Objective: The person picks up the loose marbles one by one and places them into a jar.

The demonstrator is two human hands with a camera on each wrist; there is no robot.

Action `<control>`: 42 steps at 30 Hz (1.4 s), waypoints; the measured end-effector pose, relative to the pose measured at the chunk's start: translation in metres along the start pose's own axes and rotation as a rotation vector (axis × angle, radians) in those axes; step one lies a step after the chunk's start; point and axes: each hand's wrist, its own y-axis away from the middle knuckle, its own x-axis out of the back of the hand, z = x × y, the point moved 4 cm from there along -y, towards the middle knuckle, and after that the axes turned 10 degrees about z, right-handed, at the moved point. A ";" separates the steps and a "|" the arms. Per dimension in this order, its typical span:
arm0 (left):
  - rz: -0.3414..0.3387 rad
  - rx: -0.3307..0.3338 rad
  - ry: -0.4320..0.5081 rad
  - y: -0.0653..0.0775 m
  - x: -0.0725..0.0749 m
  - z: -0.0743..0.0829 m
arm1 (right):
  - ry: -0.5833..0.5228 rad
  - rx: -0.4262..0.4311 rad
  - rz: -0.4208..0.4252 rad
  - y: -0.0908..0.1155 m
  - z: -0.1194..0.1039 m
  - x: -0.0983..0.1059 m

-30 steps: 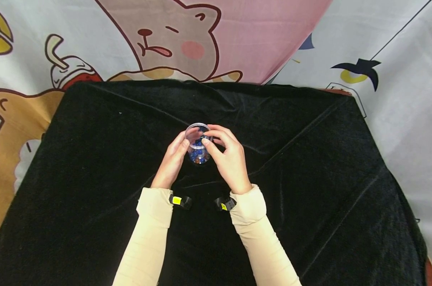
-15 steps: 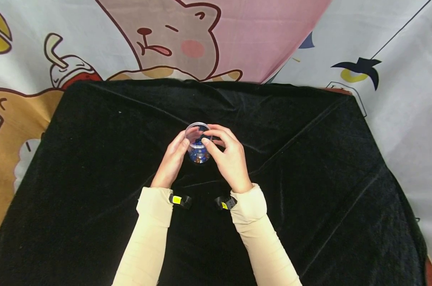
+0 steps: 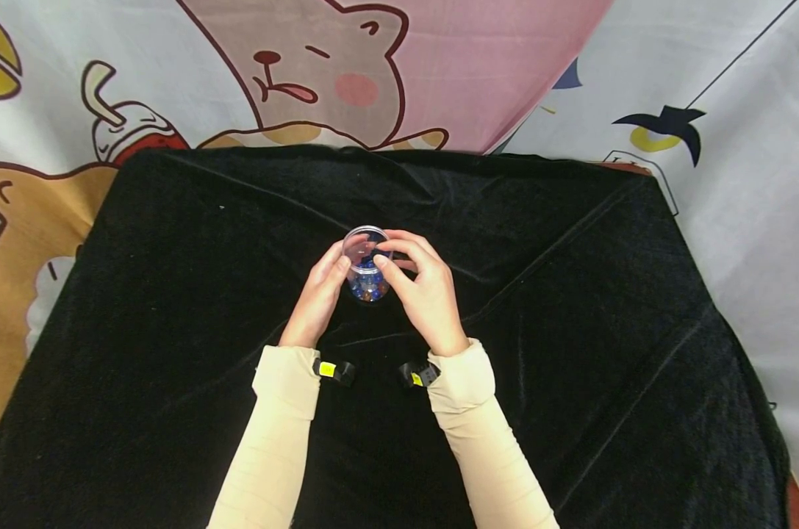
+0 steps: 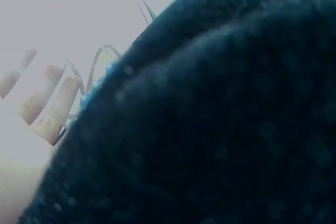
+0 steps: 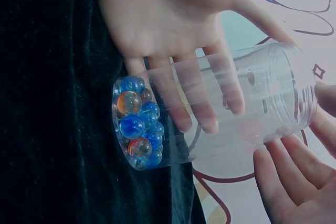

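Observation:
Between both hands is a clear plastic jar (image 3: pixel 369 273), its top without a lid. Blue and orange glass marbles (image 5: pixel 139 124) lie at its bottom. My left hand (image 3: pixel 317 297) grips the jar from the left, thumb near the rim and the other fingers round the far wall, as the right wrist view shows. My right hand (image 3: pixel 428 297) holds the upper right side, thumb and fingertips at the rim. The left wrist view is mostly washed out; left-hand fingers (image 4: pixel 58 103) show faintly there beside bluish marbles (image 4: pixel 97 87).
A black velvety cloth (image 3: pixel 174 308) with creases covers the table under the hands. Behind it hangs a printed cartoon curtain (image 3: pixel 505 81). Black wrist cameras (image 3: pixel 336 372) with yellow labels sit on the inner side of each light sleeve (image 3: pixel 283 433).
Marbles inside the jar have shifted and show a different arrangement of blue and orange. Both hands and the jar stay almost in place.

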 end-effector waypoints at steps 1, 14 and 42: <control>0.001 0.001 -0.001 0.000 0.000 0.000 | 0.002 0.003 0.001 0.000 -0.001 0.000; -0.008 -0.012 0.019 -0.001 -0.001 0.001 | 0.051 -0.011 -0.094 -0.003 -0.002 0.010; -0.008 -0.016 0.031 -0.001 -0.002 0.002 | 0.225 -0.061 -0.148 -0.005 0.047 0.038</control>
